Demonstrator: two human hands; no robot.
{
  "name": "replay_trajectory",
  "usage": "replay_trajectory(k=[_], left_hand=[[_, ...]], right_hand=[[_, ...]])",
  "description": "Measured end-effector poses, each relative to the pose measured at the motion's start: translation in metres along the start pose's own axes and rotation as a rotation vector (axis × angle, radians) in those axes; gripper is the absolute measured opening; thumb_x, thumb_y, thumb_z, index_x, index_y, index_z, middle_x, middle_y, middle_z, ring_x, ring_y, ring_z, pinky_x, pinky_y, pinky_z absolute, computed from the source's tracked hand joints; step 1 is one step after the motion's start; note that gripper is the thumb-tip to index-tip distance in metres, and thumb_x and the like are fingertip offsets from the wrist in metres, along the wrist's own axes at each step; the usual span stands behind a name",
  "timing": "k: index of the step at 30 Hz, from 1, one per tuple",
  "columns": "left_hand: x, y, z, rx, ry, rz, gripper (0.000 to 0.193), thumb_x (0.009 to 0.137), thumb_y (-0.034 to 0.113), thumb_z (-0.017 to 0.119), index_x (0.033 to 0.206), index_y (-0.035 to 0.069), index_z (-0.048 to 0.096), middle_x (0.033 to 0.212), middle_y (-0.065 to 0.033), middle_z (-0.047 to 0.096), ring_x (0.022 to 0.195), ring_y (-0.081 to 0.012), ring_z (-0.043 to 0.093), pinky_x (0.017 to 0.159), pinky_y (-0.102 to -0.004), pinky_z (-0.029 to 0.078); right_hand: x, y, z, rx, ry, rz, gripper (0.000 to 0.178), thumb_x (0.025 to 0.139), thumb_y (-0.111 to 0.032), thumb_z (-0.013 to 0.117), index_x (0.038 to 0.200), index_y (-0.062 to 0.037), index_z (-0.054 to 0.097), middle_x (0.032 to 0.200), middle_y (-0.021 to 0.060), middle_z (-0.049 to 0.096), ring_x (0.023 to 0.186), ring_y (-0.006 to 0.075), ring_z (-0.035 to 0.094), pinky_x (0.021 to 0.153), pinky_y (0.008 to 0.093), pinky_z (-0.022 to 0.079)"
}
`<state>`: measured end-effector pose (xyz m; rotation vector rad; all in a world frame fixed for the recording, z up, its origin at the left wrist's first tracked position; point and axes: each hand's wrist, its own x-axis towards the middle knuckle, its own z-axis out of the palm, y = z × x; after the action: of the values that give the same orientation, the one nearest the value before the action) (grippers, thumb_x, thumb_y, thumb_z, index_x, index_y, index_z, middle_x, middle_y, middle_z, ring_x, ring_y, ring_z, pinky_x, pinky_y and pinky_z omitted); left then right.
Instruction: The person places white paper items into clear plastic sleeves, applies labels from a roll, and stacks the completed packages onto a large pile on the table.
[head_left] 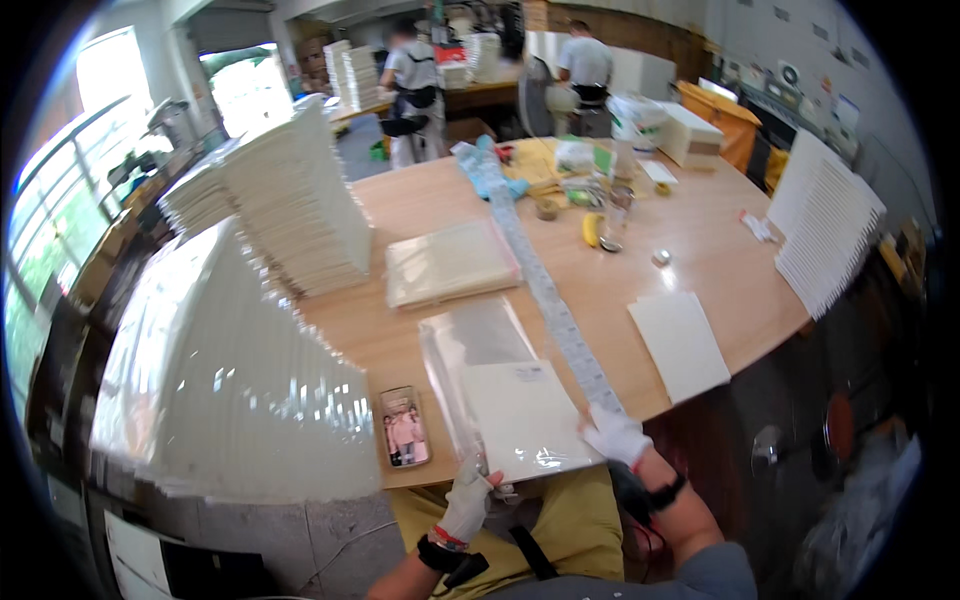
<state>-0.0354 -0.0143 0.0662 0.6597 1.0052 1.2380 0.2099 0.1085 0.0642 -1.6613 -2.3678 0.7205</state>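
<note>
A white board in a clear plastic sleeve (515,415), with a small label near its far edge, lies at the table's front edge. My left hand (467,503), in a pale glove, is closed on the sleeve's near left corner, its thumb showing. My right hand (616,438), also gloved, lies beside the board's right edge, fingers closed at the near end of a long strip of labels (545,285). That strip runs far back across the table. Beneath the board, other clear sleeves (475,335) reach out to the left and beyond it.
Tall stacks of white boards (290,200) and shiny wrapped packs (230,390) line the left. A phone (404,428) lies near them. Further back are a wrapped stack (450,262), a banana (591,229) and a jar (615,220). White sheets (680,345) lie right. Two people work behind.
</note>
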Motion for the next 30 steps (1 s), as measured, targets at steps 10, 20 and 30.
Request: replay_trajectory(k=[10, 20, 30], left_hand=[[-0.177, 0.236, -0.004, 1.322, 0.170, 1.323, 0.059, 0.080, -0.005, 0.063, 0.132, -0.006, 0.036, 0.120, -0.0167, 0.053, 0.099, -0.0233, 0.060, 0.087, -0.0277, 0.048], [-0.236, 0.392, -0.191, 0.706, 0.796, 0.757, 0.046, 0.087, 0.018, 0.049, 0.125, -0.007, 0.047, 0.114, -0.0116, 0.057, 0.104, -0.0164, 0.051, 0.094, -0.0259, 0.036], [-0.186, 0.354, -0.191, 0.658, 0.861, 1.117, 0.040, 0.092, 0.022, 0.046, 0.121, -0.004, 0.048, 0.114, -0.0142, 0.055, 0.103, -0.0197, 0.049, 0.091, -0.0288, 0.037]], right_hand=[[-0.020, -0.214, -0.125, 1.058, 0.053, -0.629, 0.031, 0.087, -0.006, 0.052, 0.117, -0.0020, 0.056, 0.084, -0.0014, 0.056, 0.073, 0.0051, 0.050, 0.065, 0.0197, 0.042], [0.020, -0.434, -0.131, 0.847, -0.134, -0.937, 0.036, 0.089, -0.030, 0.048, 0.100, 0.0002, 0.065, 0.082, 0.0130, 0.064, 0.075, 0.0215, 0.062, 0.066, 0.0290, 0.047], [0.014, -0.286, -0.051, 1.143, -0.070, -0.941, 0.024, 0.089, -0.016, 0.053, 0.106, -0.0003, 0.060, 0.070, 0.0012, 0.056, 0.064, 0.0068, 0.054, 0.056, 0.0218, 0.044]])
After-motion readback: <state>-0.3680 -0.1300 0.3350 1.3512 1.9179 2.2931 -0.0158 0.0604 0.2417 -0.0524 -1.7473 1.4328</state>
